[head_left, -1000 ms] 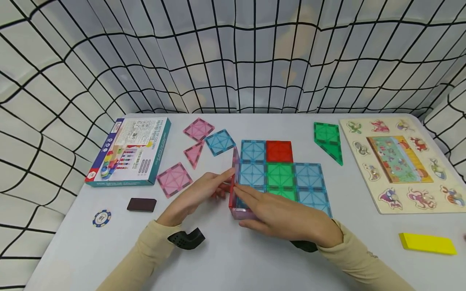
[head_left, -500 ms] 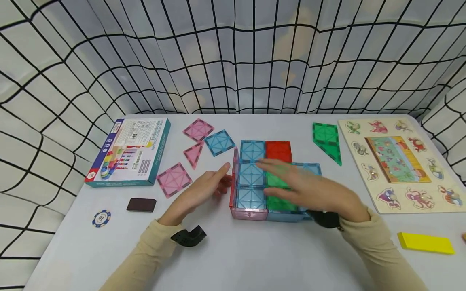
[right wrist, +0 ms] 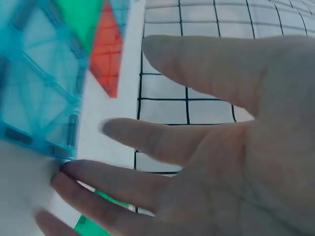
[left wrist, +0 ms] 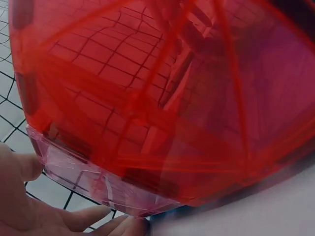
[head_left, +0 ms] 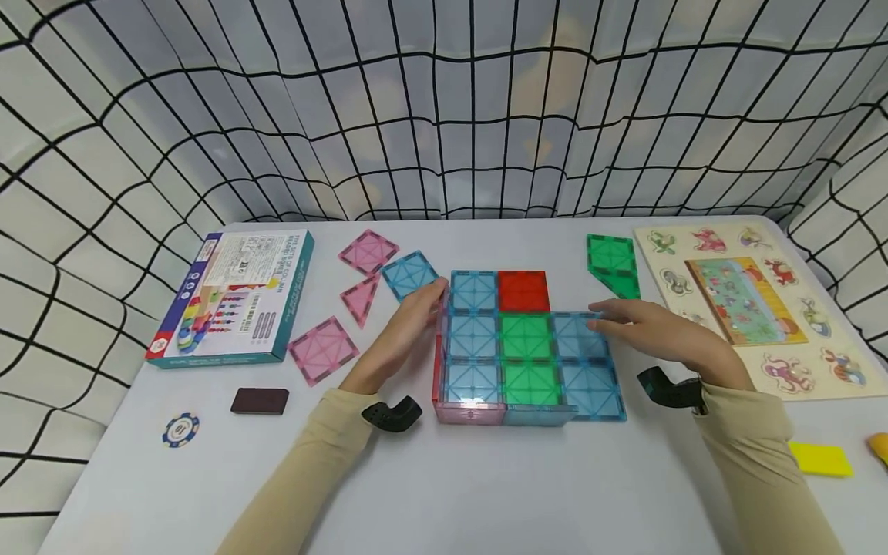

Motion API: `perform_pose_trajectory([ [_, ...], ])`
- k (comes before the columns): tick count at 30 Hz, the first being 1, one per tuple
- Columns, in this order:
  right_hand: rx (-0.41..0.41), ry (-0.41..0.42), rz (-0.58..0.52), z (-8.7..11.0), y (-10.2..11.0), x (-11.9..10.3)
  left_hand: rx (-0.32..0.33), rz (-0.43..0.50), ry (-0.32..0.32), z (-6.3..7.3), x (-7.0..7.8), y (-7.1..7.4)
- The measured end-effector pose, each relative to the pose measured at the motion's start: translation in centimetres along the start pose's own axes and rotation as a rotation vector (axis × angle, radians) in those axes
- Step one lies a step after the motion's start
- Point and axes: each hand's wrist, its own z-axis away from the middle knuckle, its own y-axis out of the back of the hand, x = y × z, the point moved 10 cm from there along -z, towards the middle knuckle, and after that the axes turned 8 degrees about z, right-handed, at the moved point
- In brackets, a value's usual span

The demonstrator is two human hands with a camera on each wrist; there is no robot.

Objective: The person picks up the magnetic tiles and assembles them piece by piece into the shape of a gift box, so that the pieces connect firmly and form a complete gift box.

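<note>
Translucent magnetic tiles lie joined flat in the head view: a blue tile [head_left: 474, 337], a green tile [head_left: 527, 335], a red tile [head_left: 523, 291] and others. Low upright tiles edge the left and front, including a pink front tile [head_left: 472, 414]. My left hand [head_left: 405, 331] lies along the outside of the left wall, fingertips by its far end. Seen from the left wrist, a red wall tile [left wrist: 133, 108] fills the view, with a pink tile [left wrist: 93, 177] beside my fingers. My right hand [head_left: 659, 331], holding nothing, has its fingers extended over the right blue tile [head_left: 581, 337].
Loose pink tiles, such as a pink square [head_left: 323, 351], and a blue square [head_left: 409, 275] lie left of the build. Further left are a box [head_left: 232, 297], a dark block [head_left: 260, 401] and a chip [head_left: 181, 430]. Rightward are green tiles [head_left: 613, 258], a puzzle board [head_left: 832, 385] and a yellow block [head_left: 822, 459].
My right hand has left the left wall and moved across to the right side of the tiles. My left hand has slid farther back along the wall. The camera view has shifted slightly.
</note>
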Motion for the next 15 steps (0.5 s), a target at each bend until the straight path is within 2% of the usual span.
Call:
perform_pose_trajectory([
  [4, -0.02, -0.019, -0.111, 0.6, -0.6, 0.9, -0.033, -0.008, 0.012, -0.2, -0.3, -0.8],
  [8, 0.031, -0.015, -0.367, 0.2, 0.2, 1.8, -0.048, -0.022, 0.036, -0.1, -0.6, -0.9],
  [11, 0.058, 0.014, -0.557, -0.1, 0.8, 2.5, -0.057, -0.016, 0.024, 0.0, -0.5, -0.5],
  [15, 0.052, 0.073, -0.791, -0.1, 1.4, 2.9, -0.076, 0.007, 0.005, 0.0, -0.3, -0.2],
])
